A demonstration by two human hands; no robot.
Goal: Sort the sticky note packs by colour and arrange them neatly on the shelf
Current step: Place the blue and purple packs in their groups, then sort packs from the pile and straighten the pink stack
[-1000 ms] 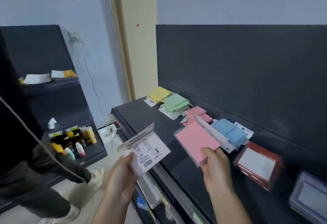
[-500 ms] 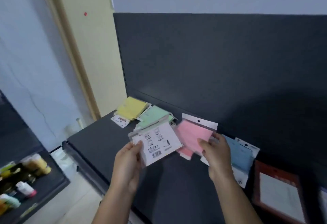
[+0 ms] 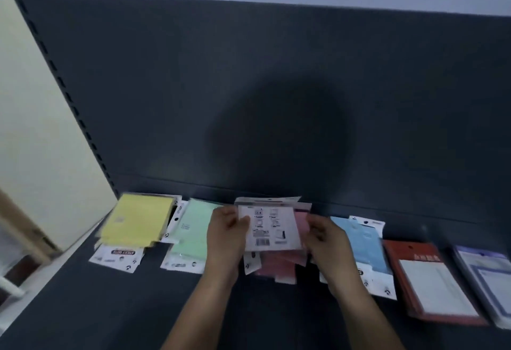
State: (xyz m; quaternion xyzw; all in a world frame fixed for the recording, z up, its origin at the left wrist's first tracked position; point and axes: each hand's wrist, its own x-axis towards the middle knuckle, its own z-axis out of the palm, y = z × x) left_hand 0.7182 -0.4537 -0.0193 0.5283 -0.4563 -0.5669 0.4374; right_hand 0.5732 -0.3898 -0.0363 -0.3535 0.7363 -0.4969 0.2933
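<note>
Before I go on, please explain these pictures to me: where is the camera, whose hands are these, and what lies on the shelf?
There is no machine here: a person works with bare hands, and all pictures come from one wide camera worn on the head, looking forward and down. The left hand and the right hand together hold a white-backed pack, its printed label facing the camera; some pink shows behind it. On the dark shelf lie, from left to right, a yellow pile, a green pile, a pink pile below the hands, a blue pile, then a red-framed pad and a blue-framed pad at the edge.
</note>
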